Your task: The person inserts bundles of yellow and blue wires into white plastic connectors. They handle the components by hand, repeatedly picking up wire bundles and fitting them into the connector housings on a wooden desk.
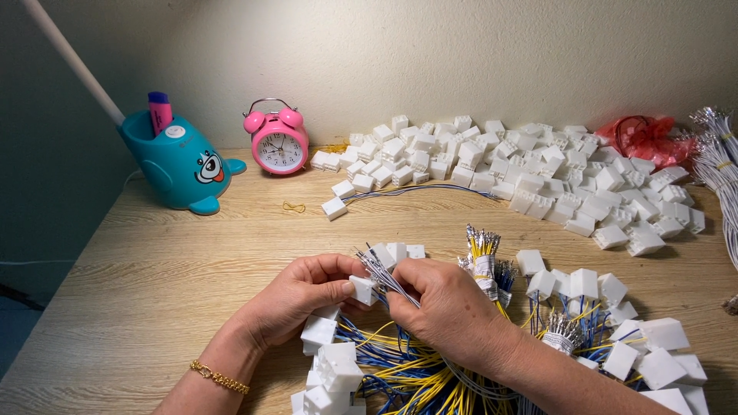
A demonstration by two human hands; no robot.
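Observation:
My left hand (pixel 296 296) pinches a small white plastic connector housing (pixel 361 289) between thumb and fingers. My right hand (pixel 442 307) grips a bunch of thin grey wires (pixel 377 269) with metal tips, held right at the housing. Below both hands lies a tangle of yellow, blue and grey wires (pixel 415 376) fitted with white connector housings (pixel 338 365).
A large heap of loose white housings (pixel 523 173) spreads along the back wall. A pink alarm clock (pixel 278 144) and a teal whale-shaped pen holder (pixel 178 163) stand at back left. A red bag (pixel 646 137) and grey wire bundles (pixel 719 165) lie at right. One wired housing (pixel 334 207) sits mid-table.

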